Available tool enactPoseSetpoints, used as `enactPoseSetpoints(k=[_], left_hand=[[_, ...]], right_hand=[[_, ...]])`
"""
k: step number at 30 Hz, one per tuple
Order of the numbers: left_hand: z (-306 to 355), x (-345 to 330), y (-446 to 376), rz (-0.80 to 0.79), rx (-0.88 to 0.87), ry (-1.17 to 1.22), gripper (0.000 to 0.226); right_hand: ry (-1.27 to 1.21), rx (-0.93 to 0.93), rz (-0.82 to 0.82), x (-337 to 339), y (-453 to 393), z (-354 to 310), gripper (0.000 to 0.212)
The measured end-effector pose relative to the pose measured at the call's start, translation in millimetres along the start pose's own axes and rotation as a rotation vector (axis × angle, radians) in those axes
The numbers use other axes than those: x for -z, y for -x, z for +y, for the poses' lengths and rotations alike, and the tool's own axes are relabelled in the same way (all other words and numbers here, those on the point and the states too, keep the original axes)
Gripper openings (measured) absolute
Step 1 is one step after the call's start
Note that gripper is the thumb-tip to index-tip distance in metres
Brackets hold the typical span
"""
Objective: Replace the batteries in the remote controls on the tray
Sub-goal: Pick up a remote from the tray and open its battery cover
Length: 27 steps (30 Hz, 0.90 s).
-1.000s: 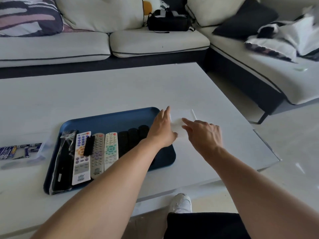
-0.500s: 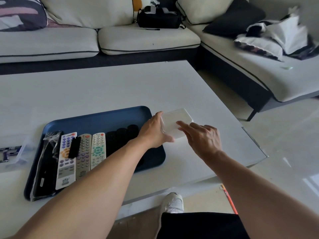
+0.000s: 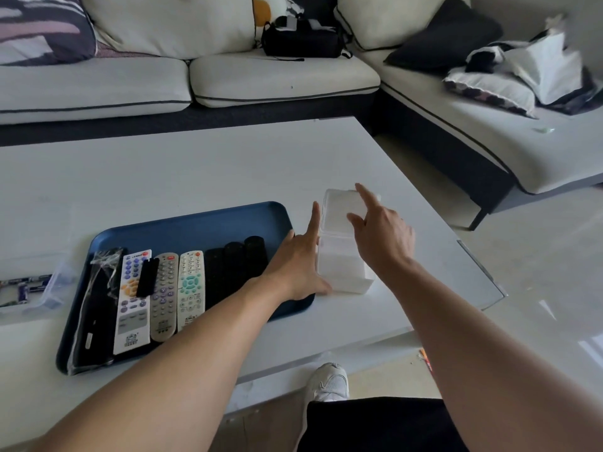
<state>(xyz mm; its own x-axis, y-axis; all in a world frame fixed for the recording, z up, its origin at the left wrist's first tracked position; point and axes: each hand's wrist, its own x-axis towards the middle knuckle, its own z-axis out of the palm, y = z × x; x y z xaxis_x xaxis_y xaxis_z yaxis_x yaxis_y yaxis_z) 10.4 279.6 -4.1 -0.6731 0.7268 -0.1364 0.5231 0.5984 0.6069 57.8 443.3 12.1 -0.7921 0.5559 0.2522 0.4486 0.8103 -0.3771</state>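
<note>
The task looks barely begun: no remote shows an open battery bay. Nearest, at 9 o'clock, the blue tray (image 3: 182, 223) holds the remote controls (image 3: 163, 295) in a row, face up, one black remote in a plastic bag. At 10 o'clock, a clear container of batteries (image 3: 24, 287) sits just beside the tray. At centre, the left hand (image 3: 298, 259) steadies a white lidded box (image 3: 342, 259) with fingers straight, and the right hand (image 3: 381, 238) lifts its hinged lid, forefinger extended, gripping nothing. Every battery swap remains.
</note>
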Motion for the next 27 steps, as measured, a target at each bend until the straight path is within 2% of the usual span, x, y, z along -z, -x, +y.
enactPoseSetpoints(k=[1, 3, 5, 9, 11, 14, 19, 27], left_hand=[[0, -1, 2, 0.011, -0.014, -0.013, 0.146], [-5, -6, 1, 0.034, -0.049, -0.055, 0.148], [-10, -9, -2, 0.050, -0.068, -0.102, 0.147], [-15, -10, -6, 0.064, -0.047, -0.216, 0.124], [-17, -12, -9, 0.095, -0.034, -0.196, 0.111], [-20, -14, -12, 0.149, -0.017, -0.189, 0.094], [-20, -13, -7, 0.158, 0.022, -0.175, 0.124], [-21, -10, -4, 0.150, 0.027, -0.152, 0.134]], right_hand=[[0.063, -0.008, -0.077, -2, -1, 0, 0.053], [0.173, 0.001, -0.219, -6, -2, 0, 0.043], [0.193, 0.024, -0.252, -7, 0, -4, 0.035], [-0.019, 0.035, -0.176, -7, 0, -18, 0.013], [-0.142, 0.047, -0.304, -8, -1, -21, 0.008], [-0.152, 0.086, -0.480, -11, 5, -23, 0.020], [-0.136, 0.103, -0.537, -18, 13, -27, 0.036], [-0.111, 0.101, -0.531, -16, 16, -30, 0.043]])
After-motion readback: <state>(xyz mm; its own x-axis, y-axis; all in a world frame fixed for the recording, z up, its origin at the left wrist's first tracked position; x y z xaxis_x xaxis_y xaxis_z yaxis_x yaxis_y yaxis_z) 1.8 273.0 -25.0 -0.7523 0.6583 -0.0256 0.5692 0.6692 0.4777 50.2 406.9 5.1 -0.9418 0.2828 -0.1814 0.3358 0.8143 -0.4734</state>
